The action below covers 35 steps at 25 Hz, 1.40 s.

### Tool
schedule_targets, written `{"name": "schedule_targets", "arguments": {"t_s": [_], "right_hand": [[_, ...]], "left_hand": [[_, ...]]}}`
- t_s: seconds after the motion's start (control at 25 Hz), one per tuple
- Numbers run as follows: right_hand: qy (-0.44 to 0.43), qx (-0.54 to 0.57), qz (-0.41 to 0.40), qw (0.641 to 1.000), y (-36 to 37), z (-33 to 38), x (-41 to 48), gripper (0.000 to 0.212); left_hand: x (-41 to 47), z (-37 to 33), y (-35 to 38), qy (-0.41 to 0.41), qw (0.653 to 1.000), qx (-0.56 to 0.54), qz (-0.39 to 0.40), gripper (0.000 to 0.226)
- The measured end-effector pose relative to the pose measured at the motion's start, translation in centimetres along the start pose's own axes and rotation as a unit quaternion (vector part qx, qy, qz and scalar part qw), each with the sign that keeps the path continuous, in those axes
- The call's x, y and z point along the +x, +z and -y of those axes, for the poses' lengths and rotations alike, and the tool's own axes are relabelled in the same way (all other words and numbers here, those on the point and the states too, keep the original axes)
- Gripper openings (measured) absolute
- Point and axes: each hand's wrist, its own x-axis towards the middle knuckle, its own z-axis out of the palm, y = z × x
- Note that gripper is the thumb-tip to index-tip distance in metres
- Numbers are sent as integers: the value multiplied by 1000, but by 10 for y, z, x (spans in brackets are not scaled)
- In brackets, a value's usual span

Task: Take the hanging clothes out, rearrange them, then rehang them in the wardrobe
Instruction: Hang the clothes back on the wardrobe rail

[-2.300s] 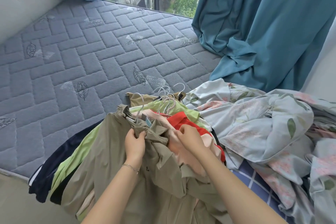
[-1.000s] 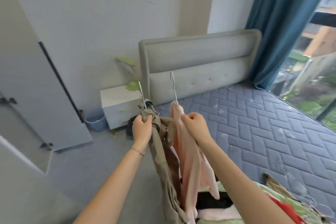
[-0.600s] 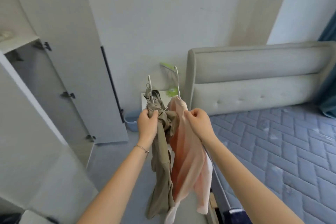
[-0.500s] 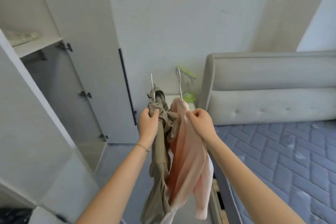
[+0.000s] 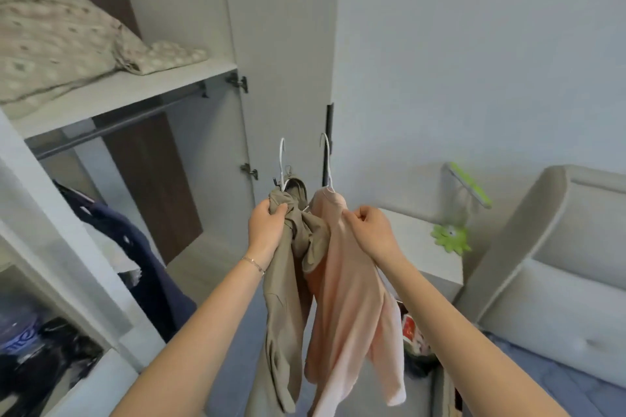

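Observation:
My left hand [image 5: 267,228] grips the bunched collar of an olive-khaki garment [image 5: 283,308] on a white hanger, its hook [image 5: 282,159] sticking up. My right hand [image 5: 369,230] pinches the shoulder of a pale pink top [image 5: 345,308] on a second white hanger with its hook [image 5: 326,159] upright. Both garments hang down in front of me. The open wardrobe is at the left, its dark hanging rail [image 5: 115,123] under a shelf. A navy garment [image 5: 142,247] hangs lower inside.
Folded patterned bedding [image 5: 57,37] lies on the wardrobe's upper shelf. The open wardrobe door [image 5: 281,61] stands behind the hangers. A white bedside table [image 5: 426,247] with a green lamp [image 5: 457,213] and the grey bed headboard [image 5: 548,247] are at the right. Dark items fill the lower left compartment.
I turned from the bed toward the wardrobe, carrying both hung garments. The rail and shelf have come into view at the left, and the hangers are held higher and closer to the door.

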Motion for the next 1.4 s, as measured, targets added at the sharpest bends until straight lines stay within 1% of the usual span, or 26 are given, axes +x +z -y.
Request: {"name": "schedule_targets", "arguments": {"t_s": [0.2, 0.36, 0.52, 0.72, 0.92, 1.12, 1.24, 1.4], "right_hand": [[-37, 0, 76, 996, 56, 17, 91, 27], [-58, 9, 117, 991, 109, 35, 158, 24], [-85, -9, 132, 988, 153, 54, 218, 24], [-110, -18, 148, 983, 206, 68, 300, 27], [-126, -34, 195, 972, 261, 73, 379, 28], [-163, -29, 238, 957, 310, 86, 454, 38], [-186, -24, 255, 949, 332, 96, 494, 38], [-212, -29, 246, 945, 364, 106, 538, 37]], "left_hand": [[86, 22, -20, -24, 998, 10, -61, 29], [163, 35, -34, -35, 996, 3, -84, 22], [223, 38, -44, -34, 993, 2, -109, 13], [290, 59, -57, -56, 986, 16, -158, 15], [355, 77, -65, -82, 975, 6, -207, 8], [423, 85, -71, -93, 958, -8, -270, 16], [454, 93, -72, -110, 948, -5, -299, 12], [487, 105, -76, -124, 940, 3, -318, 7]]}}
